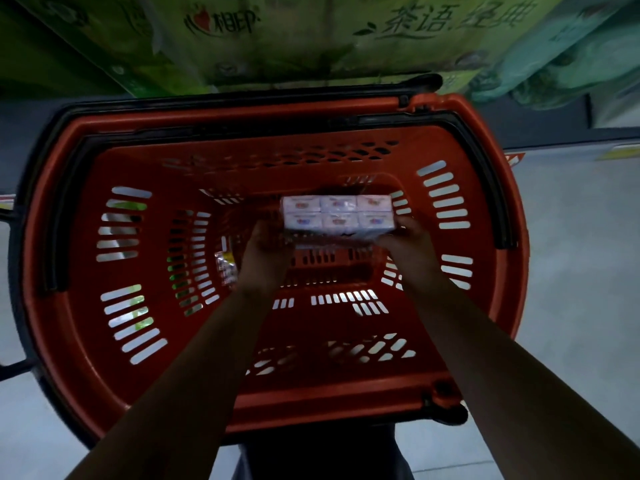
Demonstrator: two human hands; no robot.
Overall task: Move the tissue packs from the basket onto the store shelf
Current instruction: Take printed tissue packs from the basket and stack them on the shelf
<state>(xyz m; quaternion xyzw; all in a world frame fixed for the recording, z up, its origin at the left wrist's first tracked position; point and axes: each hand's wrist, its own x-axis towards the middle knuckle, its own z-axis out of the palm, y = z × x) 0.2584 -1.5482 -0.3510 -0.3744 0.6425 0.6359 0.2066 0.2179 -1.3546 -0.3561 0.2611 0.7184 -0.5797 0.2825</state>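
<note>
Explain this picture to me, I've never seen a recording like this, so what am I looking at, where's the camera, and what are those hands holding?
There is no machine here. The single picture comes from a wide-angle camera worn on a person's head, looking down, so the two bare arms reaching in from the bottom are the wearer's own.

Below them stands a red plastic shopping basket with slotted walls and a black handle folded along its rim. Deep inside, the left hand and the right hand grip opposite ends of a white wrapped bundle of small tissue packs, showing two rows of three.

A smaller colourful packet lies low at the basket's left; what it is cannot be told.

Along the top are large green tissue packages on the store shelf. The pale floor shows at the sides.
</note>
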